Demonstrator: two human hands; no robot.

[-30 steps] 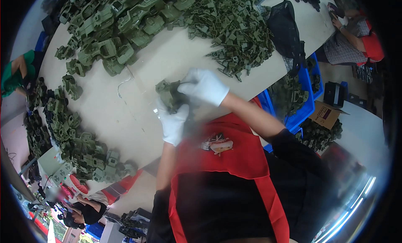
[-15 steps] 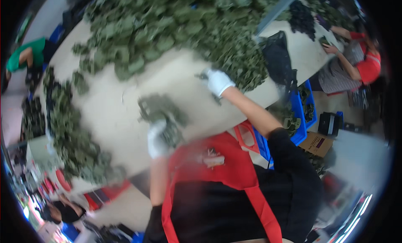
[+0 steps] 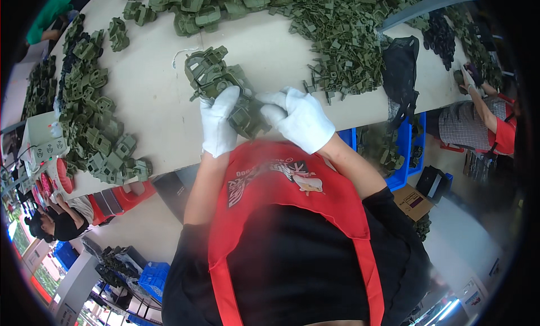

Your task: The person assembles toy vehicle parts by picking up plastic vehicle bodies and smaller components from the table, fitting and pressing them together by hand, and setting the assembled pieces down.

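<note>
The right hand (image 3: 304, 118) is back from the heap of small green pieces (image 3: 349, 50), where it was half a second ago, and is now beside the green moulded part (image 3: 216, 81). The part is held above the near side of the table (image 3: 152, 95), in front of the red apron (image 3: 292, 163).

Left hand (image 3: 219, 123): the fingers pinch the part, with the thumb laid across its upper face. The part is held at a slant, its far end pointing up and to the left.

Right hand: the fingers are bunched at the part's right edge. Whether they grip a small piece, or the part itself, cannot be told.

Both hands now meet at one part. This suggests a change from reaching to two-handed handling, with the left hand as support.
</note>
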